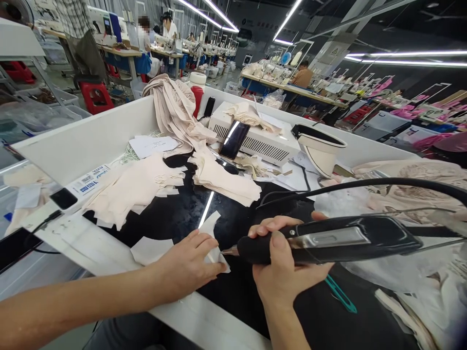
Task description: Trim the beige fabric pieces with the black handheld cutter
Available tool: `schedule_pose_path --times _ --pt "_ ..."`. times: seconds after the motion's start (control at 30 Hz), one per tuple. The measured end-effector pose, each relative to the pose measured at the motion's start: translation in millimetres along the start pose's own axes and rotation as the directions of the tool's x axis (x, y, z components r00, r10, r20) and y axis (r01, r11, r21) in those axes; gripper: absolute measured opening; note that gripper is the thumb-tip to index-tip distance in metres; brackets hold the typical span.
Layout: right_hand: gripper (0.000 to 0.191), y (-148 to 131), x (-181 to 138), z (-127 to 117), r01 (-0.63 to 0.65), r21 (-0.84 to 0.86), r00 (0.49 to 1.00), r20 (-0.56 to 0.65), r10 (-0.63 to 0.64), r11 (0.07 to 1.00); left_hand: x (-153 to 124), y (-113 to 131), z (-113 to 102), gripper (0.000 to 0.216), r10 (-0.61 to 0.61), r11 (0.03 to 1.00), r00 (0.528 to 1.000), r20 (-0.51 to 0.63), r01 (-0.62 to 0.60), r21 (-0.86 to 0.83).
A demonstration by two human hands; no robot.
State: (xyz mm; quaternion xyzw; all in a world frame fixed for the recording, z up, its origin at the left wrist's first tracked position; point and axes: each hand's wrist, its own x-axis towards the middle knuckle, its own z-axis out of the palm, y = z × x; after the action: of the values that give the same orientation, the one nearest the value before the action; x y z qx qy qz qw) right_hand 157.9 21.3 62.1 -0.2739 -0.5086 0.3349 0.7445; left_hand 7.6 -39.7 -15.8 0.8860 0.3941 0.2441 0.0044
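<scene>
Left hand (195, 262) lay over a white cloth piece (210, 226) on the black tabletop (241, 296), fingers bent and close together; whether they pinched or merely pressed could not be told. Right hand (288, 257) had its fingers wrapped round a black tool (335, 238), its tip at the cloth's edge, contact unclear. Step in hand, judged: working that edge. Next move likely called for steady cloth, left fingertips clear of the tip.
</scene>
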Motion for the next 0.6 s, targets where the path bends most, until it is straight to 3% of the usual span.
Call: schedule_pose_path --times 0.17,0.3,0.5,0.6 --pt "0.047 -9 -7 -6 -0.031 -0.019 0.999 0.022 0.031 0.999 -9 21 4 0.035 -0.061 0.995 0.998 -0.005 0.061 0.082" --pt "0.047 -19 -15 -11 -0.01 -0.02 0.998 0.054 0.011 1.0 -15 34 -5 0.034 -0.006 0.988 1.0 -0.012 0.008 0.155" --pt "0.048 -23 -22 -14 -0.007 -0.007 0.997 0.071 0.008 1.0 -13 24 -15 0.024 0.075 0.985 0.995 0.063 -0.083 0.149" --pt "0.049 -22 -23 -14 -0.001 0.005 0.997 0.077 0.001 1.0 -12 15 -14 0.024 0.065 0.992 0.997 0.052 -0.07 0.106"
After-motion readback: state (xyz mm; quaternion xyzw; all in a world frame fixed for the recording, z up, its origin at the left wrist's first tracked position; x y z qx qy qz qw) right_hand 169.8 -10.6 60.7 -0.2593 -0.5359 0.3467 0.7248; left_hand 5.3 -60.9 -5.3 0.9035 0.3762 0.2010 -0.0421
